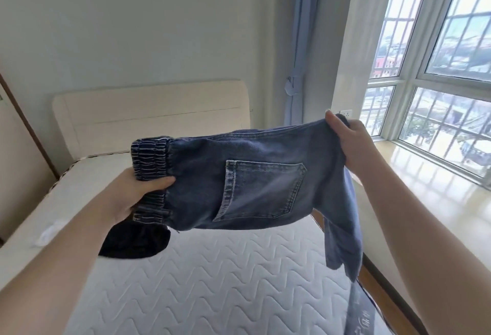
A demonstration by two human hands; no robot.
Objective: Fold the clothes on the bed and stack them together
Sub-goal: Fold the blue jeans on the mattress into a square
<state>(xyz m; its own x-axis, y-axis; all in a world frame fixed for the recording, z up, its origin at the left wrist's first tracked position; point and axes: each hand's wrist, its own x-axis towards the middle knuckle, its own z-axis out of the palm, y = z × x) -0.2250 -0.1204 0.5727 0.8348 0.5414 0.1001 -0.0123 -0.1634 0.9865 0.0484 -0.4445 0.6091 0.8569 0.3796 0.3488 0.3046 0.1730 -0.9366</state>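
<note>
Jeans held up over the bed

Our left hand [138, 191] grips the jeans [252, 175] at the waistband, our right hand [350, 141] pinches the far end, above the mattress [212, 281].

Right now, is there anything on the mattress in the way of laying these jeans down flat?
Mostly no. The jeans hang in the air, held by the left hand and right hand. The quilted mattress below shows bare, except a dark garment lying at its left, under the waistband.
</note>
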